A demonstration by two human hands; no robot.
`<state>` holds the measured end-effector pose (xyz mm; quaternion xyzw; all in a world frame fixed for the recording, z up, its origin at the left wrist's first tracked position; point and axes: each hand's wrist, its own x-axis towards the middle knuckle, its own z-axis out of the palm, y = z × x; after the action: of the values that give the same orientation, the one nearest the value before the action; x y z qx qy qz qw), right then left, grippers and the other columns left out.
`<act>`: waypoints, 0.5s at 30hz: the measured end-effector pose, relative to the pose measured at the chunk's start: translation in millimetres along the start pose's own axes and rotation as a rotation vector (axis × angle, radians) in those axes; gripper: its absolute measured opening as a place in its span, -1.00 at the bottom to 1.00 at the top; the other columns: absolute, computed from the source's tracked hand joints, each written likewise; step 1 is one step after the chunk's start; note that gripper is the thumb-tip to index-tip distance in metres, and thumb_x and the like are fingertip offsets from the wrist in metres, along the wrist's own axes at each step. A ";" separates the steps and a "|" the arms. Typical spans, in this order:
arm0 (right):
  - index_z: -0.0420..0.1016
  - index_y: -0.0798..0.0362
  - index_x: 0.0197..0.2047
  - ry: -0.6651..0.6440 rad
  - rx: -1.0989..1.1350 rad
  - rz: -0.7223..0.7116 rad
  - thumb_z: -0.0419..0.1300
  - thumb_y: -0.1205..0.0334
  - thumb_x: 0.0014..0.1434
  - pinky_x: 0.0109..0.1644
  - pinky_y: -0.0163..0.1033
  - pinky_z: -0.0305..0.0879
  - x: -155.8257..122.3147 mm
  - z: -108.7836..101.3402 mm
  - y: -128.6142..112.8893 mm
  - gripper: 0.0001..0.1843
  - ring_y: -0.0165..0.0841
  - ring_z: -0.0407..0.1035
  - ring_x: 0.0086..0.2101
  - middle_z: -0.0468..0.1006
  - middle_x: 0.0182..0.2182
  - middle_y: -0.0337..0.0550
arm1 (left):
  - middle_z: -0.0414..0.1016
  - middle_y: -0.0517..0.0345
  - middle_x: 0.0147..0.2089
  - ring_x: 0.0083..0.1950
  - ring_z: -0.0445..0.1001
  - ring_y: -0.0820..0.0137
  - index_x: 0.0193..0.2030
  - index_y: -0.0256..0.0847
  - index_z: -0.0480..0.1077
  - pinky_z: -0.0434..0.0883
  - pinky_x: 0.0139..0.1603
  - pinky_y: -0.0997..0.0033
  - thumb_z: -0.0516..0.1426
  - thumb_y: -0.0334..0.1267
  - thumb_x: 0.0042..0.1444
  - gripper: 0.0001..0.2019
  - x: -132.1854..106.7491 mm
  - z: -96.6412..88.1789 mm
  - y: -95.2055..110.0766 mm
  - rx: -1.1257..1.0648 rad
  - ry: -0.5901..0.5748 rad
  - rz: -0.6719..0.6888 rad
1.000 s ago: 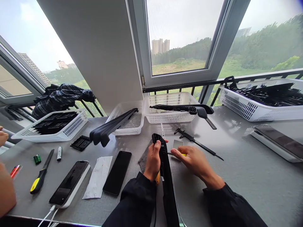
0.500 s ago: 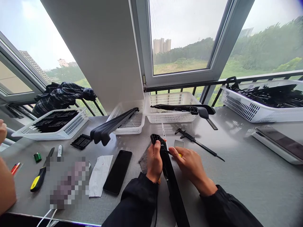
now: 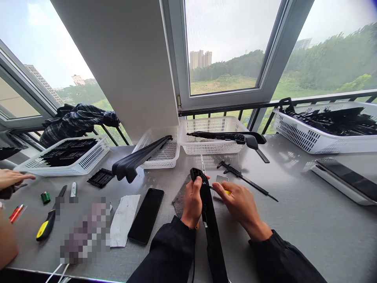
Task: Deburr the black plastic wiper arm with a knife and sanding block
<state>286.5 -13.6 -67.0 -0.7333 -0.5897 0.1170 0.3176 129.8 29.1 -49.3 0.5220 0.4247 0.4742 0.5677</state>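
Note:
My left hand (image 3: 191, 200) is wrapped round the upper end of a long black wiper arm (image 3: 209, 220) that runs from the table down toward me. My right hand (image 3: 238, 202) is closed on a small tool with a yellow handle (image 3: 226, 192), its thin tip touching the arm's side near the top. A dark grey cloth (image 3: 178, 198) lies under my left hand. A small shiny metal plate (image 3: 220, 180) rests just beyond my right hand.
White baskets (image 3: 210, 147) with black wiper parts line the window side; a black caliper (image 3: 246, 179), a black phone (image 3: 145, 215), white paper (image 3: 122, 220), a yellow-handled screwdriver (image 3: 47, 224) and a marker (image 3: 73, 189) lie on the grey table. Another person's hand (image 3: 13, 179) is at far left.
The other person's hand at far left has reached out over the table edge. My hands and the wiper arm shifted only slightly.

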 end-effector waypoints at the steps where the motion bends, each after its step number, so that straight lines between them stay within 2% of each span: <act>1: 0.26 -0.04 -0.59 0.005 -0.003 0.015 -0.28 -0.67 0.35 -0.40 -0.22 -0.10 0.6 -1.5 0.7 -0.06 -0.30 0.25 -0.54 0.45 -0.62 -0.14 | 0.59 0.04 -0.22 -0.22 0.46 0.27 -0.11 -0.21 0.65 0.39 -0.15 0.32 0.08 0.26 0.39 -0.44 0.0 0.2 0.8 -0.008 -0.008 -0.004; 7: 0.29 -0.04 -0.55 0.057 -0.002 0.118 -0.28 -0.72 0.31 -0.39 -0.24 -0.06 4.1 -12.7 6.2 -0.05 -0.27 0.30 -0.49 0.50 -0.57 -0.14 | 0.51 0.09 -0.38 -0.31 0.42 0.29 -0.21 -0.26 0.65 0.38 -0.23 0.33 0.15 0.32 0.31 -0.40 -2.2 3.8 3.9 -0.028 -0.127 -0.047; 10: 0.32 -0.04 -0.55 0.069 -0.004 0.116 -0.28 -0.73 0.29 -0.39 -0.23 -0.06 4.5 -13.8 7.4 -0.04 -0.27 0.30 -0.50 0.50 -0.58 -0.13 | 0.54 0.07 -0.35 -0.27 0.45 0.27 -0.18 -0.25 0.66 0.40 -0.17 0.31 0.16 0.32 0.29 -0.41 -3.0 4.8 5.8 -0.037 -0.166 -0.041; 12: 0.35 -0.04 -0.54 0.066 0.001 0.089 -0.26 -0.72 0.30 -0.39 -0.23 -0.06 4.3 -12.4 7.3 -0.05 -0.27 0.31 -0.49 0.52 -0.57 -0.13 | 0.56 0.05 -0.31 -0.24 0.46 0.26 -0.14 -0.25 0.66 0.40 -0.13 0.31 0.14 0.28 0.32 -0.43 -2.7 3.7 6.8 -0.029 -0.151 -0.031; 15: 0.33 -0.04 -0.57 0.058 0.002 0.034 -0.24 -0.70 0.32 -0.39 -0.23 -0.06 3.4 -9.8 6.6 -0.06 -0.29 0.27 -0.51 0.49 -0.59 -0.14 | 0.53 0.07 -0.30 -0.26 0.41 0.28 -0.09 -0.28 0.67 0.36 -0.19 0.33 0.10 0.26 0.34 -0.41 -0.8 0.2 6.6 -0.003 -0.093 -0.056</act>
<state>298.1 -14.3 -62.7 -0.7460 -0.5674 0.1016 0.3335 129.2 28.3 -42.7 0.5306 0.4117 0.4336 0.6008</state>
